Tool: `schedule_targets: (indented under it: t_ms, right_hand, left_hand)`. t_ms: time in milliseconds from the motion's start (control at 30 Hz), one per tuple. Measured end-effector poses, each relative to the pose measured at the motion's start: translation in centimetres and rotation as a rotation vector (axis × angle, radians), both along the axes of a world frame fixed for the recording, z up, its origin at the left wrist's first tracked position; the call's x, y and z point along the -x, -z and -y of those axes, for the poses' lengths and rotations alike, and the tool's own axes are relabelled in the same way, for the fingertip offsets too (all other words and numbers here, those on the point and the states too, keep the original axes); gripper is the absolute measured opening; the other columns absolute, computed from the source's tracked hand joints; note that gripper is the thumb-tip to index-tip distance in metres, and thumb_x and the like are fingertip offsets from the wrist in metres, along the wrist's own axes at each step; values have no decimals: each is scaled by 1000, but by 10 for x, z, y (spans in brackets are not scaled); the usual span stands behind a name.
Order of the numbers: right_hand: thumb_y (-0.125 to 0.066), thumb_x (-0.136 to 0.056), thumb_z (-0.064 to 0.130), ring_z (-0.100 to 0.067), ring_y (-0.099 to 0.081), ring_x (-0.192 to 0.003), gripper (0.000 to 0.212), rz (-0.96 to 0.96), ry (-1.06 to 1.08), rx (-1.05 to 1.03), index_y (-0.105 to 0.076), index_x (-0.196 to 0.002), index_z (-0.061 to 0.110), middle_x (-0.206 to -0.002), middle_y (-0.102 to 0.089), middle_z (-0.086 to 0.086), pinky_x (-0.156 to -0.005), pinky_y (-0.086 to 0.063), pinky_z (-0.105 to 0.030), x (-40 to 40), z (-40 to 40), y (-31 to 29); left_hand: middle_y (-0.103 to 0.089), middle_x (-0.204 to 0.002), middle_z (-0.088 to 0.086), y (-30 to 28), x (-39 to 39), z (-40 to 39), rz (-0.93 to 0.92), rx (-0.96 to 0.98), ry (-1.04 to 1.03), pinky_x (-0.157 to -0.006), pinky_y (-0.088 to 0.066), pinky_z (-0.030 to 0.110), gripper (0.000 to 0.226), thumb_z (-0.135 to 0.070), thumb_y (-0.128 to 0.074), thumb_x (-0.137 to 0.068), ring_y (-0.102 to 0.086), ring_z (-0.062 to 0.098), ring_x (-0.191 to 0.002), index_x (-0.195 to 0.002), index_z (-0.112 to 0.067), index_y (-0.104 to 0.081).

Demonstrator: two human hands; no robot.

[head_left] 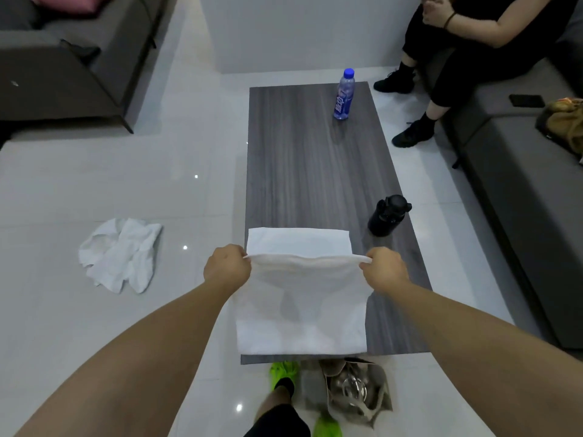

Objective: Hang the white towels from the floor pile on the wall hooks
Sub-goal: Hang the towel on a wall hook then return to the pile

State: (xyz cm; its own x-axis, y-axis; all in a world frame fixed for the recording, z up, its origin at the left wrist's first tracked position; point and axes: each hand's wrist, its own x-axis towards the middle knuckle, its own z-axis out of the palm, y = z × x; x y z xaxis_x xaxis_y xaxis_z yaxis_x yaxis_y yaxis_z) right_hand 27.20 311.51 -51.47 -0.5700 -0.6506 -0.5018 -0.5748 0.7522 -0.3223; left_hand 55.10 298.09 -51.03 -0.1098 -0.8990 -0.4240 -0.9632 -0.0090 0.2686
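A white towel (303, 310) lies at the near end of the grey wooden table (315, 171), its upper edge lifted and stretched between my hands. My left hand (226, 268) pinches the towel's left corner. My right hand (384, 270) pinches the right corner. The far part of the towel (298, 241) lies flat on the table behind the lifted edge. A crumpled pile of white towels (121, 253) rests on the glossy floor to the left of the table. No wall hooks are in view.
A blue-capped bottle (344, 94) stands at the table's far end, a black bottle (388, 216) near its right edge. A person sits on the grey sofa (517, 184) at right. Another sofa (63, 64) is far left. A paper bag (356, 389) sits by my feet.
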Motion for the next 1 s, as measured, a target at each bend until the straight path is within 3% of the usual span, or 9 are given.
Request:
schedule_targets:
  t_ms: [267, 433, 600, 667, 867, 1000]
  right_hand:
    - [-70, -90, 28, -23, -58, -76, 16, 53, 112, -4, -70, -94, 12, -83, -64, -4, -50, -34, -23, 24, 80, 65]
    - [-72, -88, 28, -25, -61, -79, 16, 79, 164, -23, -63, -80, 19, -77, -62, -4, -65, -40, -27, 40, 115, 112]
    - [-67, -92, 30, -23, -58, -73, 21, 85, 232, -21, -61, -78, 16, -69, -56, 1, -56, -35, -25, 47, 136, 162]
    - [-63, -95, 30, -28, -61, -80, 20, 75, 253, -21, -62, -80, 15, -74, -58, -3, -59, -36, -25, 49, 143, 179]
    - [-55, -98, 27, -36, -63, -104, 31, -3, 309, -65, -69, -115, 5, -109, -69, -18, -73, -38, -26, 57, 162, 221]
    - [-58, -92, 27, -38, -64, -101, 29, -26, 330, -100, -71, -108, 7, -106, -70, -19, -74, -44, -30, 64, 165, 244]
  left_hand:
    - [-69, -96, 5, 71, 24, 88, -24, -65, -23, -71, -44, 30, 25, -27, -52, -94, -60, 26, -83, -105, -19, -73]
    - [-71, -102, 9, 121, 42, 133, -22, -94, 8, -77, -48, 31, 22, -29, -57, -95, -65, 32, -95, -105, -17, -73]
    - [-70, -99, 11, 168, 57, 158, -21, -113, 34, -74, -45, 30, 23, -26, -55, -96, -64, 32, -94, -101, -14, -73]
    - [-70, -101, 12, 186, 61, 166, -18, -119, 53, -73, -44, 30, 23, -26, -54, -96, -63, 32, -95, -102, -13, -73]
    - [-68, -108, 16, 233, 64, 185, 3, -123, 41, -80, -48, 35, 25, -26, -53, -95, -62, 37, -100, -107, -13, -71]
    - [-68, -110, 14, 253, 63, 193, 8, -104, 32, -84, -48, 35, 26, -24, -55, -94, -61, 35, -103, -111, -17, -72]
